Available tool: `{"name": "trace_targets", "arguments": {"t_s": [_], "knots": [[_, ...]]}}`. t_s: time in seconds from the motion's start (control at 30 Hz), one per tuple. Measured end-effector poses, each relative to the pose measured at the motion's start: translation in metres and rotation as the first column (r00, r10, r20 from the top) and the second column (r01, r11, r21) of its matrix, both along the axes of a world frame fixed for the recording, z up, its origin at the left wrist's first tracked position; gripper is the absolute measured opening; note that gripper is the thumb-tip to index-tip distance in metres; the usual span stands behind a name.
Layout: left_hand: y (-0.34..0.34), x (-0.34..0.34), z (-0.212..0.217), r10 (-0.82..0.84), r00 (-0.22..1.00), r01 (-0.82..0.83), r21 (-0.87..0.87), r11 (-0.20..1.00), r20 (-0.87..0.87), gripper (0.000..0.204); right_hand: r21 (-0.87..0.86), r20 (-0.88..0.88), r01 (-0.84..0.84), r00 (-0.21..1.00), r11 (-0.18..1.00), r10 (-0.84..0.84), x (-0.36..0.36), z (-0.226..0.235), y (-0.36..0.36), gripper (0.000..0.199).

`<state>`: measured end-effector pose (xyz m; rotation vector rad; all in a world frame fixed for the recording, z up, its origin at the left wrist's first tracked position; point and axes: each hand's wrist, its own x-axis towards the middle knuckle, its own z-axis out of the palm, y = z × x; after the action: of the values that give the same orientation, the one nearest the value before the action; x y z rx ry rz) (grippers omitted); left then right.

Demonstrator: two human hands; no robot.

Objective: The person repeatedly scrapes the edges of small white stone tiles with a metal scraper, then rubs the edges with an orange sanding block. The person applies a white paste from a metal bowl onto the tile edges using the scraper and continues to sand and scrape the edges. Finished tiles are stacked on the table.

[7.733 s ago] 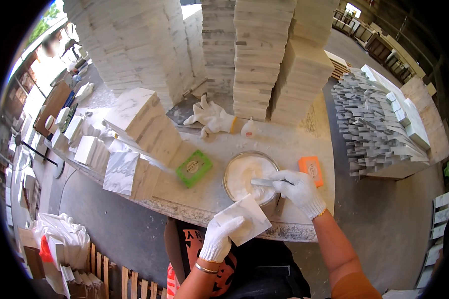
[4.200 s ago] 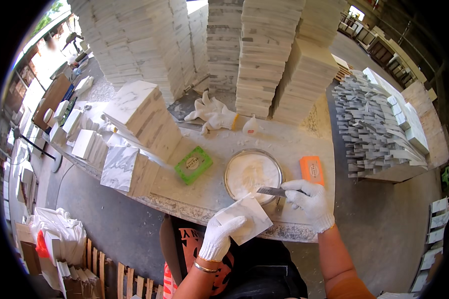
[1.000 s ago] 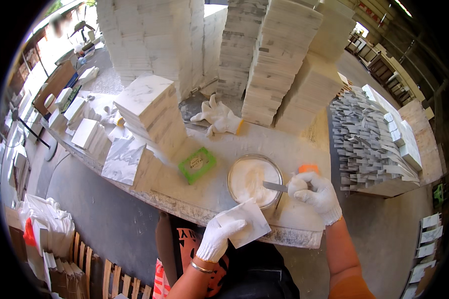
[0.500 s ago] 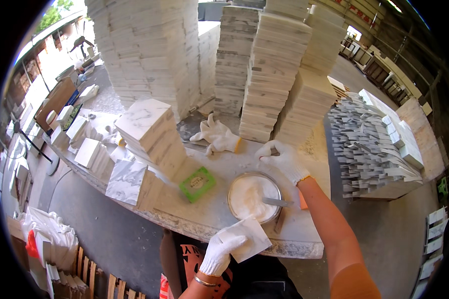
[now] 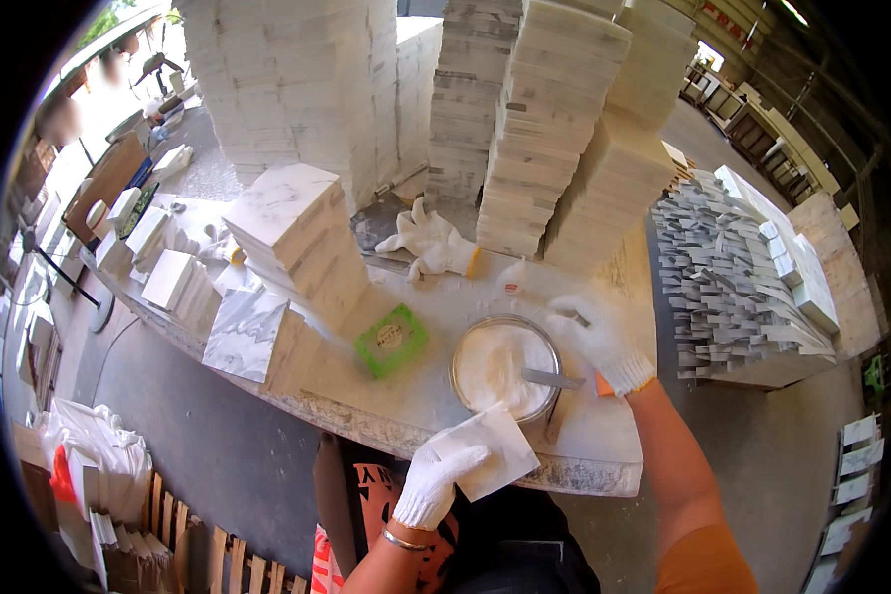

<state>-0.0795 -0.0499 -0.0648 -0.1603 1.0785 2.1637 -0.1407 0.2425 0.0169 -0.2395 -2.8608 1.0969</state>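
My left hand [image 5: 436, 485], in a white knit glove, grips a square white marble tile [image 5: 496, 453] tilted above the table's front edge. My gloved right hand [image 5: 594, 342], blurred by motion, hovers just right of a round bowl [image 5: 452, 368] of white paste. Its thumb and finger look apart, with nothing visible between them. A spatula's flat grey handle [image 5: 554, 378] sticks out over the bowl's right rim. Beyond the bowl stands a small white pointed-top bottle [image 5: 511, 276] with a red mark. An orange object [image 5: 604, 384] lies partly hidden under my right wrist.
A green box [image 5: 392, 342] lies left of the bowl, and an empty white glove [image 5: 428, 241] behind it. Marble blocks [image 5: 292, 233] stand at left. Tall tile stacks [image 5: 554, 124] rise at the back. Grey strips [image 5: 738, 272] are piled on the right.
My right hand has come away from the small bottle, back toward me and rightward, leaving the bottle standing on the table. My left hand still holds the tile in nearly the same place.
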Motion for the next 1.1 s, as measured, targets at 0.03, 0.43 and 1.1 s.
{"name": "trace_targets", "arguments": {"t_s": [0.03, 0.43, 1.1], "knots": [[0.000, 0.000, -0.001, -0.008, 1.000, 0.008, -0.003, 1.000, -0.005, 0.054, 0.064, 0.068, -0.033, 0.997, 0.997, 0.029, 0.017, 0.011, -0.002, 0.039], [-0.001, 0.000, 0.001, 0.010, 1.000, -0.010, 0.016, 1.000, -0.006, 0.045, 0.003, -0.067, -0.105, 0.992, 0.995, 0.105, 0.056, -0.010, -0.018, 0.023], [-0.002, 0.000, 0.000, -0.022, 1.000, 0.022, 0.005, 1.000, -0.014, 0.044, -0.548, 0.228, 0.115, 0.974, 0.828, 0.016, 0.061, 0.019, -0.033, 0.023]]}}
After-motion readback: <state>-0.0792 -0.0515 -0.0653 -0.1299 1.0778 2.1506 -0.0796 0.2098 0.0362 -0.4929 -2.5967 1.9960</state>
